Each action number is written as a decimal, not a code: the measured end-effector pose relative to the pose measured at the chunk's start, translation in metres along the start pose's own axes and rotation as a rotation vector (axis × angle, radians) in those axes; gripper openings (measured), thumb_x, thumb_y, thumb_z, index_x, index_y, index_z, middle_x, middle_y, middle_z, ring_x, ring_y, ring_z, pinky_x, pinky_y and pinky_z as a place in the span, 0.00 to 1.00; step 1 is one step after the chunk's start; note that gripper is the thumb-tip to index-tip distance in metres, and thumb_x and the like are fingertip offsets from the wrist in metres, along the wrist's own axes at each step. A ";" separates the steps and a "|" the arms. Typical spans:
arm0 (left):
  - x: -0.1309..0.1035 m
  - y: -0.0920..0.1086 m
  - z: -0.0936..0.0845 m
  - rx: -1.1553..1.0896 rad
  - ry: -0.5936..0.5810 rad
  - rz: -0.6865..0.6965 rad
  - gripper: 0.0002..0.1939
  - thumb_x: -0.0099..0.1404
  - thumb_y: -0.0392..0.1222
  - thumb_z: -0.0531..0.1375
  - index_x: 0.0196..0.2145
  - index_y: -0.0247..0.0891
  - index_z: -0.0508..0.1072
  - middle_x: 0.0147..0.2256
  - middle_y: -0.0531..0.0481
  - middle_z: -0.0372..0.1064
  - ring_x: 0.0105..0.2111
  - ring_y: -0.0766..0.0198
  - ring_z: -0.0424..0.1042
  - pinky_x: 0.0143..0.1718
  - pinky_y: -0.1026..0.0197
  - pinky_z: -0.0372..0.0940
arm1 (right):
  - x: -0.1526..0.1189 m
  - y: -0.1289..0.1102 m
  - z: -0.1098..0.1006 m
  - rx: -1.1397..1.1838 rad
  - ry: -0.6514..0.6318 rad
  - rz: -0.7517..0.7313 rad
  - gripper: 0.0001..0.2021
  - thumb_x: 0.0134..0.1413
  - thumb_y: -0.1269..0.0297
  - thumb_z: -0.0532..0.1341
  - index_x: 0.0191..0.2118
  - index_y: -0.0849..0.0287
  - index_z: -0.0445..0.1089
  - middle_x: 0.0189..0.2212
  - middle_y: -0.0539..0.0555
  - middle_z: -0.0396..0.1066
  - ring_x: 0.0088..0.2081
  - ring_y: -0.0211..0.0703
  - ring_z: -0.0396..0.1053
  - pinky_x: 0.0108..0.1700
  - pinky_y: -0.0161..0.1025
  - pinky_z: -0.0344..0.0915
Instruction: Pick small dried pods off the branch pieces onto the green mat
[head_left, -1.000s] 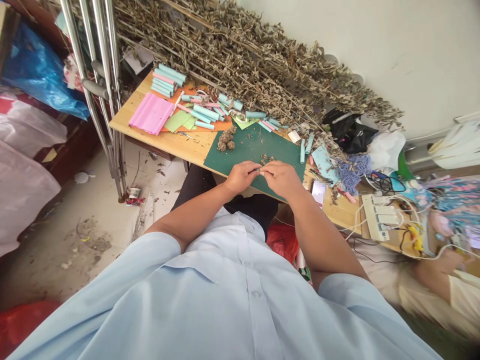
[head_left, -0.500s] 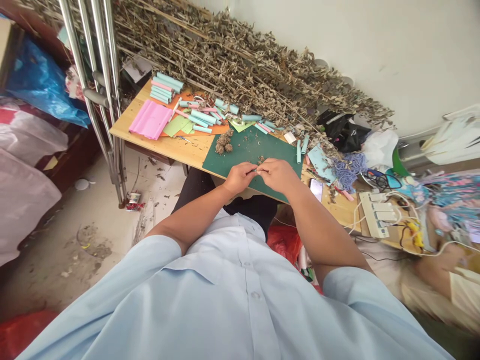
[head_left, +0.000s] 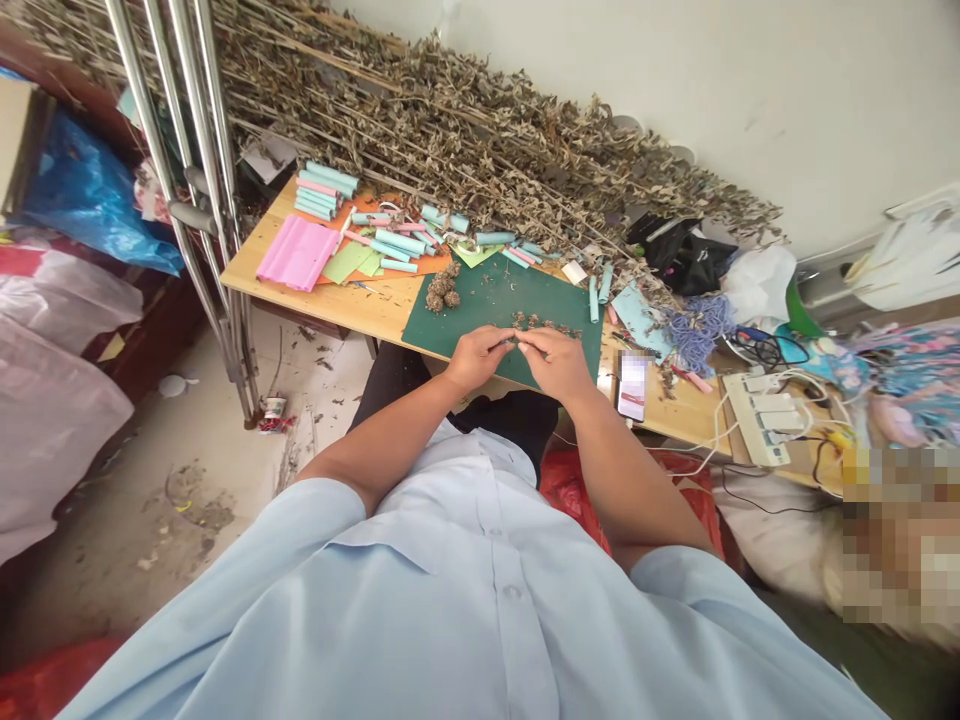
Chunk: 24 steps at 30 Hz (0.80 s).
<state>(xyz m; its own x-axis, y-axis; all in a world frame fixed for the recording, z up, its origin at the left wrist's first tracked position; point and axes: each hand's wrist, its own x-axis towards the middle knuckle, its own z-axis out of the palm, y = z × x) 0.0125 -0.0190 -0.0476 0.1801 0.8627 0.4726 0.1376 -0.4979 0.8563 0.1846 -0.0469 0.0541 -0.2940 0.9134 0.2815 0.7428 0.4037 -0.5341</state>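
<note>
My left hand and my right hand meet at the near edge of a green mat. Both are closed in a pinch, fingertips together; whatever lies between them is too small to make out. Just beyond my right hand is a row of small dried plant bits on the mat. A cluster of brown, crumbly balls rests on the mat's left part, apart from my left hand.
Dried plant stalks lie along the back. Blue and pink paper rolls and a pink sheet cover the wooden table's left end. A phone and a power strip are at right. Metal crutches stand left.
My right hand sits slightly lower and its arm is closer in, so more of the plant-bit row and the phone show. Both hands stay pinched together. The camera view has shifted slightly.
</note>
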 end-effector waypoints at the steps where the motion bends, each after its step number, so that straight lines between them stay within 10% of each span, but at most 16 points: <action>1: 0.000 0.000 0.000 0.001 0.005 -0.002 0.13 0.74 0.44 0.63 0.52 0.39 0.82 0.45 0.43 0.81 0.46 0.60 0.79 0.53 0.55 0.73 | -0.001 0.000 0.001 -0.005 0.009 0.007 0.14 0.67 0.62 0.59 0.48 0.52 0.82 0.48 0.57 0.82 0.50 0.51 0.79 0.58 0.52 0.75; 24: -0.001 -0.005 0.001 0.024 0.015 0.015 0.15 0.75 0.45 0.61 0.53 0.39 0.82 0.45 0.42 0.81 0.46 0.60 0.79 0.52 0.56 0.74 | -0.018 -0.006 0.012 -0.287 -0.014 -0.052 0.20 0.73 0.64 0.52 0.59 0.54 0.76 0.53 0.61 0.80 0.54 0.54 0.77 0.56 0.48 0.76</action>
<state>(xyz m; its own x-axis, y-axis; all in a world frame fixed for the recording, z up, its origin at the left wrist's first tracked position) 0.0126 -0.0180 -0.0524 0.1681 0.8561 0.4887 0.1582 -0.5128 0.8438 0.1779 -0.0647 0.0423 -0.3434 0.8932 0.2904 0.8655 0.4210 -0.2714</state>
